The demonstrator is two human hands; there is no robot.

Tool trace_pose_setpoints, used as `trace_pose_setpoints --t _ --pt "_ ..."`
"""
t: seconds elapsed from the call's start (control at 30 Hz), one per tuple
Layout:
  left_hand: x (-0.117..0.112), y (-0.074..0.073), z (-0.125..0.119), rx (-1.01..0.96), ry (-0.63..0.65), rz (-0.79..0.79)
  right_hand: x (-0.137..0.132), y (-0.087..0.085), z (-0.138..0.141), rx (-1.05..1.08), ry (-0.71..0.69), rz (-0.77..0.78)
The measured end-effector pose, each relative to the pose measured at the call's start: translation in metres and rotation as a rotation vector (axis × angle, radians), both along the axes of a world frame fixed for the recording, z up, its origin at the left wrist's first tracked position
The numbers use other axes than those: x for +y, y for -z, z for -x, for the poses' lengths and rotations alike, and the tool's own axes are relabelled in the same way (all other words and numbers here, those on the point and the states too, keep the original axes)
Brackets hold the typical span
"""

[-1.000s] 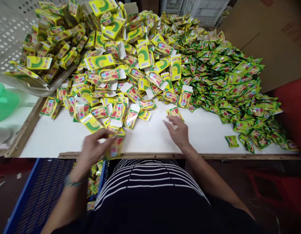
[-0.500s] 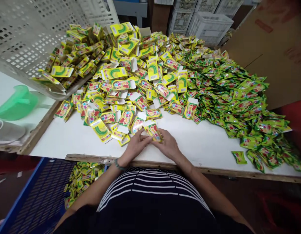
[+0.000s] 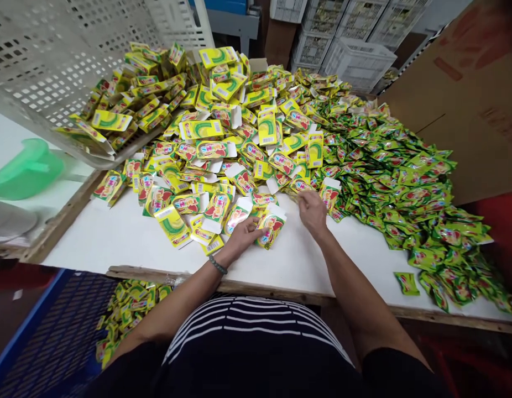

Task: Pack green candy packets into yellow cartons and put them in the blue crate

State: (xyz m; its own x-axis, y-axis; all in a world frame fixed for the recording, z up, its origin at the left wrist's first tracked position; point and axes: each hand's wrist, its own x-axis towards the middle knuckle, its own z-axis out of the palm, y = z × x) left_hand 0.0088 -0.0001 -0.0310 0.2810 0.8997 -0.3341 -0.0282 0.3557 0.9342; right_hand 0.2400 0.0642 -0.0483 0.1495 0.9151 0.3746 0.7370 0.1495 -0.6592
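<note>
**White worktable: cartons, sachets, two hands at work**

White table (image 3: 115,237) with a raw wooden front edge, seen from above.

- Heap of cartons (image 3: 214,138): small yellow-green boxes, many with white flaps open, across the middle and left.
- White crate (image 3: 52,61): perforated, tipped at the upper left, cartons spilling from it.
- Heap of sachets (image 3: 397,171): glossy green, along the right side; one single sachet (image 3: 406,283) lies apart near the front edge.
- Left hand (image 3: 243,235): closed around the held carton (image 3: 271,228), flap up, just in front of the carton heap.
- Right hand (image 3: 313,210): fingers curled at the near edge of the sachets, touching them; grip cannot be told.
- Blue crate (image 3: 44,337): below the table at the left, cartons inside.
- Green scoop (image 3: 26,171): far left.
- Cardboard sheet (image 3: 467,83): behind right.
</note>
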Motion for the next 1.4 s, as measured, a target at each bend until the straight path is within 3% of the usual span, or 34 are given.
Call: trace_pose_setpoints --t 0.17,0.33,0.57,0.77,0.87,1.13,1.23,1.33,1.4 --pt "-0.002 -0.002 0.003 0.03 0.039 -0.018 -0.044 -0.007 -0.003 0.752 -0.002 0.211" --pt "-0.006 -0.001 0.001 -0.008 0.1 0.031 -0.079 -0.012 0.008 0.947 0.065 0.22" --pt "-0.012 -0.009 -0.002 -0.175 0.087 0.17 -0.095 -0.017 0.02 0.709 -0.018 0.291" --pt "-0.013 -0.007 -0.008 -0.12 0.102 0.173 -0.102 -0.026 0.027 0.61 -0.024 0.355" --pt "-0.013 -0.007 -0.007 -0.067 0.14 0.098 -0.103 -0.029 0.027 0.539 0.015 0.34" --pt "-0.011 -0.009 -0.004 0.257 0.22 -0.259 -0.105 -0.03 0.04 0.534 -0.067 0.37" --pt "-0.01 -0.009 -0.005 0.264 0.248 -0.234 -0.096 -0.029 0.022 0.434 -0.028 0.297" --pt "-0.008 -0.011 -0.008 0.2 0.239 -0.165 -0.073 -0.022 -0.023 0.137 0.193 0.131" --pt "-0.007 -0.011 -0.01 0.145 0.226 -0.125 -0.057 -0.013 -0.058 -0.087 0.348 0.138"
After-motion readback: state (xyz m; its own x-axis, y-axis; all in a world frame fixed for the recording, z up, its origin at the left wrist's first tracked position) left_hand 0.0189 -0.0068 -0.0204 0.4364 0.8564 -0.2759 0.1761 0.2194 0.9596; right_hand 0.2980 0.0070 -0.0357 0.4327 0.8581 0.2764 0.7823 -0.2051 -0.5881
